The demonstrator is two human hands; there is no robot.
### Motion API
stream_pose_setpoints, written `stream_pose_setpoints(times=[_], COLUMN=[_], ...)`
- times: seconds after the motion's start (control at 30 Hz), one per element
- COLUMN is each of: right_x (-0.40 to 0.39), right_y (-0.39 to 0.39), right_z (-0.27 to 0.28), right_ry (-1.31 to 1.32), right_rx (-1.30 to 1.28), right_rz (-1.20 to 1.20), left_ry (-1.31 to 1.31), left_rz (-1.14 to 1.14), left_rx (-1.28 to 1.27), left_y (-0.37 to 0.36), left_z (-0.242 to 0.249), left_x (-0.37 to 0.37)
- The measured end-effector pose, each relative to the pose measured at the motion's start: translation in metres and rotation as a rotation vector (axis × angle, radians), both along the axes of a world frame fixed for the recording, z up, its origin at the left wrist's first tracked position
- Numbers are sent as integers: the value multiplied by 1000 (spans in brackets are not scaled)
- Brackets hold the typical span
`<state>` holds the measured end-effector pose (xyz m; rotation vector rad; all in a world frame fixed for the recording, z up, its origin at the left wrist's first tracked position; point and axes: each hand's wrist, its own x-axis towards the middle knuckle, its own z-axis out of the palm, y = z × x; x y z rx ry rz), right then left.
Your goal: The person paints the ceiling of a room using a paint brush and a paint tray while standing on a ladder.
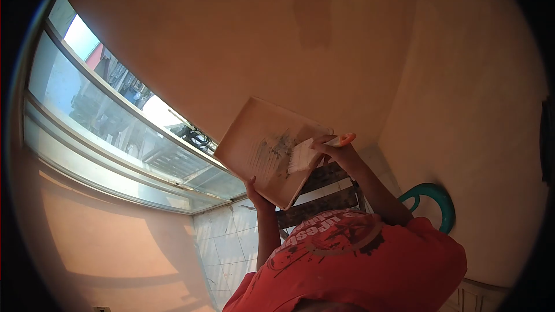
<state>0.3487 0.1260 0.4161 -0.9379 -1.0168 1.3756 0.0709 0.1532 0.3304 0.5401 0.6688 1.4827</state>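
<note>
A: Is there any writing to read?
B: Pale lettering crosses the chest of the red shirt (352, 260), above dark printed shapes. It is upside down and curved by the lens, so I cannot make out the words reliably.

A: What do the hands hold?
B: The right hand (330, 147) has its fingers closed around a wide, pale paintbrush (304, 155). The orange end of the handle sticks out past the hand on the right; the bristles extend from the fingers to the left, over the tray (245, 138). Whether they touch its surface, I cannot tell.

A: And the left hand?
B: The left hand (253, 189) grips the tray's near edge, thumb at the rim. Its other fingers are hidden, so their exact placement is unclear.

A: Describe the tray.
B: Shallow, rectangular and tilted, it has pale streaks and grey smudges across the middle. The brush lies over its right side.

A: What surrounds them?
B: A long glass window (110, 118) curves along the left, beside peach-coloured walls (358, 40). Dark slats (324, 201) show just beyond the tray's lower right edge, pale floor tiles (231, 242) lie below, and a curved green object (444, 202) is near the right elbow.
</note>
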Motion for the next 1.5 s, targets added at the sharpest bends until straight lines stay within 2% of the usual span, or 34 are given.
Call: stream_pose_setpoints(times=[0.13, 0.27, 0.33, 0.5, 0.57, 0.6, 0.67, 0.7, 0.77, 0.8, 0.9, 0.97, 1.07, 1.3, 1.37, 1.5], right_x=[12, 22, 20, 27, 30, 31, 33, 33, 33, 35, 44, 51, 49, 37, 35, 33], right_y=[10, 24, 32, 45, 51, 52, 50, 51, 53, 52, 49, 46, 43, 39, 44, 34], right_z=[-3, -4, 2, 3, 2, 3, 5, 3, -1, 0, 3, 6, 15, 12, 3, 21], right_ry=[-51, 175, 31, 157, -36, -32, 171, 174, -83, -80, 41, 227, 84, 189, 27, 213], right_rx=[21, -35, -38, -71, -68, -78, -36, -44, -3, -4, 34, -32, 24, 93, 49, 201], right_rz=[-15, 16, -58, -45, -28, -29, -46, -48, -94, -97, -99, -52, -60, -188, -133, -140], left_ry=[-21, -30, -26, -2, -6, -15, -1, 7, 23, 37, 20, 12, 13, 38, 35, 17], left_rz=[11, 16, 22, 34, 34, 33, 30, 27, 42, 58, 39, 17, 4, 50, 39, 21], left_rx=[-48, -51, -62, -184, -197, -192, -197, -190, -205, -209, -172, -164, -159, -161, -143, -112], left_y=[-4, -5, -2, -9, -10, -9, -9, -10, -10, -10, -9, -9, -11, -8, -10, -7], left_z=[9, -2, 6, 8, 10, 11, 6, 6, 12, 15, 11, 14, 14, 5, 9, 2], left_x=[5, 4, 7, 6, 8, 8, 6, 7, 10, 12, 10, 11, 12, 7, 10, 5])
